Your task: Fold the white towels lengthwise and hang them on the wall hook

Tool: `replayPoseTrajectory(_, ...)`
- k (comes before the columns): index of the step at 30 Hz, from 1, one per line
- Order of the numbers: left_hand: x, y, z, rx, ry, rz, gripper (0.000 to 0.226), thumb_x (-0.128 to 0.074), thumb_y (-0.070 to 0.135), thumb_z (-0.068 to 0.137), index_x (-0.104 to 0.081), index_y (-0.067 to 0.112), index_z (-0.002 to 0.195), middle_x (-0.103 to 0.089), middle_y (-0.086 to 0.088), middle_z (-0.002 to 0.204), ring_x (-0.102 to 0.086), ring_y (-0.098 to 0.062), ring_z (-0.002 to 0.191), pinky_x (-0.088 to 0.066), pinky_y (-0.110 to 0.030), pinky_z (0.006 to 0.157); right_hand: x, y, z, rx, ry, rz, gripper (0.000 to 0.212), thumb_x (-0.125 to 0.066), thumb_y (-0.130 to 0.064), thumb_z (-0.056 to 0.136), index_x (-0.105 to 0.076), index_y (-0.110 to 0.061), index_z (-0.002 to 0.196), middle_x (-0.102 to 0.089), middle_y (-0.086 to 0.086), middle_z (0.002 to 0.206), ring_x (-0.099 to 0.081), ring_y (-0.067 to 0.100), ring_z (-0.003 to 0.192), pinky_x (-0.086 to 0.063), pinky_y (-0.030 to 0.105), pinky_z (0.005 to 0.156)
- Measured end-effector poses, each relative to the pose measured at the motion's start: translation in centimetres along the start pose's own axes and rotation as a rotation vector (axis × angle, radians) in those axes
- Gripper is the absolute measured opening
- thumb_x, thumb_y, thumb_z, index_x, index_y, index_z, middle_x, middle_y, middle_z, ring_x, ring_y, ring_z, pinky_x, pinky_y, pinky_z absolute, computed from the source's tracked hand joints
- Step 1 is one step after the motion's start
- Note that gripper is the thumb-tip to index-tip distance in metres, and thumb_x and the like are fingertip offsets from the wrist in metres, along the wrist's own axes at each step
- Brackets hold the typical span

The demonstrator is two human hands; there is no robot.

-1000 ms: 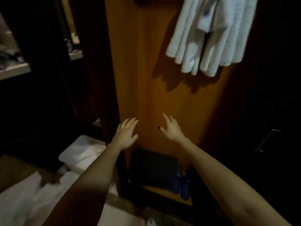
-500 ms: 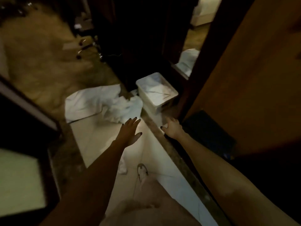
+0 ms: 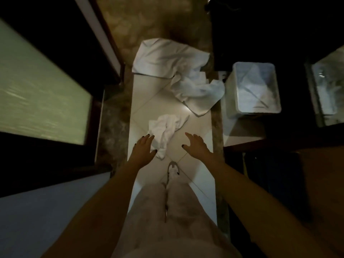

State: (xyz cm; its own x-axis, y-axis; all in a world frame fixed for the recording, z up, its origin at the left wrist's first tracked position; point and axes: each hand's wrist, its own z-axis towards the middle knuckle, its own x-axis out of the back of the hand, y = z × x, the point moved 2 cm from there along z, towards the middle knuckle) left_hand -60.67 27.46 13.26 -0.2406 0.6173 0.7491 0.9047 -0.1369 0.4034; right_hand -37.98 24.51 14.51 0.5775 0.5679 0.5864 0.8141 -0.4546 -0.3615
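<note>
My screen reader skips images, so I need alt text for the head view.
A person's left hand and right hand, both open, reach down toward a small crumpled white towel on the tiled floor. Larger white towels lie ahead, beside a white bin.

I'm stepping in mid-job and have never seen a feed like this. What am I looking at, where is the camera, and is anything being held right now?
There is no machine here: a person is working with two bare hands. The one camera is worn on the person's head and looks down, so both hands reach in from the bottom of the picture. A small crumpled white towel lies on the tiled floor, nearest the hands. Farther off is a larger heap of white towels, with a white bin standing to its right. The left hand is at the small towel's left edge, and I cannot tell if it touches. The right hand is apart from it. Both hands are open, fingers spread, holding nothing. Below them are the person's trousers and one shoe.
</note>
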Motion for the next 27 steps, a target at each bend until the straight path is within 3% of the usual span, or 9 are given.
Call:
replayPoseTrajectory(6,-5.4,-3.5,5.8,0.155,-0.020,-0.209,0.065,-0.056,0.028,0.095,-0.025,0.010,0.149,-0.025,-0.012,0.155,-0.022,-0.029,0.142,-0.019,-0.038,0.115,-4.3,0.2,9.0,0.042,-0.076,-0.020,0.064,-0.052,-0.032,0.099,-0.023,-0.019,0.154,-0.028,0.017,0.155,-0.024,0.035,0.142,-0.027,0.047,0.114)
replayPoseTrajectory(12,-13.7,-9.2,15.4,0.200,-0.017,-0.342,0.057,-0.056,0.021,0.093,-0.035,0.007,0.144,-0.041,-0.017,0.144,-0.036,-0.032,0.134,-0.030,-0.039,0.110,-10.6,2.3,23.1,0.011,0.072,-0.046,0.046,-0.045,-0.024,0.101,-0.040,-0.007,0.144,-0.052,0.022,0.134,-0.047,0.037,0.122,-0.043,0.045,0.099)
replayPoseTrajectory(17,-22.6,-15.8,24.4,0.248,-0.063,-0.335,0.061,-0.054,0.024,0.094,-0.027,0.012,0.148,-0.032,-0.014,0.150,-0.029,-0.031,0.137,-0.030,-0.042,0.111,-17.8,5.1,35.6,0.109,0.024,-0.131,0.051,-0.051,-0.018,0.098,-0.037,-0.012,0.147,-0.048,0.018,0.141,-0.043,0.037,0.127,-0.041,0.046,0.102)
replayPoseTrajectory(24,-33.8,-21.8,34.1,0.313,-0.057,-0.407,0.061,-0.061,0.029,0.091,-0.033,0.013,0.144,-0.035,-0.014,0.146,-0.036,-0.034,0.132,-0.038,-0.046,0.105,-26.0,8.2,49.3,0.288,-0.053,-0.383,0.059,-0.060,-0.021,0.094,-0.038,-0.028,0.148,-0.038,0.017,0.150,-0.038,0.037,0.134,-0.036,0.044,0.107)
replayPoseTrajectory(27,-37.2,-23.2,37.2,0.334,-0.065,-0.444,0.068,-0.067,0.030,0.087,-0.033,0.013,0.143,-0.034,-0.014,0.146,-0.039,-0.035,0.129,-0.039,-0.046,0.101,-27.7,9.1,53.7,0.341,-0.039,-0.348,0.058,-0.063,-0.019,0.092,-0.043,-0.029,0.146,-0.037,0.019,0.150,-0.035,0.037,0.136,-0.036,0.045,0.107)
